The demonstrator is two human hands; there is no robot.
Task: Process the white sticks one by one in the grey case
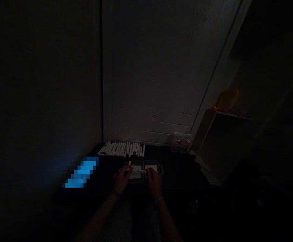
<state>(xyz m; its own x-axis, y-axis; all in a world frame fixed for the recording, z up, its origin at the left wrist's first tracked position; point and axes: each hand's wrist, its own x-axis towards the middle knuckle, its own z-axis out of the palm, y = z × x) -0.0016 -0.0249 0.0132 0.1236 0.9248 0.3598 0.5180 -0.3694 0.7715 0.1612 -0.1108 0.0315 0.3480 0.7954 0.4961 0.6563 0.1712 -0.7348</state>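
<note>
Both hands hold one white marker (138, 171) crosswise, level above an open grey case (159, 167). The left hand (121, 179) pinches the marker's left end between thumb and fingers; the right hand (154, 181) pinches its right end in the same way. The dim light hides whether either end is a cap. The right wrist bears a pale band (159, 199). The case lies on a dark surface (179, 178) just beyond the hands, with two pale panels showing inside it. Farther off, against the foot of a light door (161, 67), a row of white markers (122, 149) lies side by side, well apart from the hands. To the right of that row stand two small bottles (181, 142) with coloured labels. A wooden shelf unit (212, 134) stands beyond them at the right, with red and yellow items, too dim to name, on top. A bright blue patch (82, 173), blurred, lies left of the hands.
</note>
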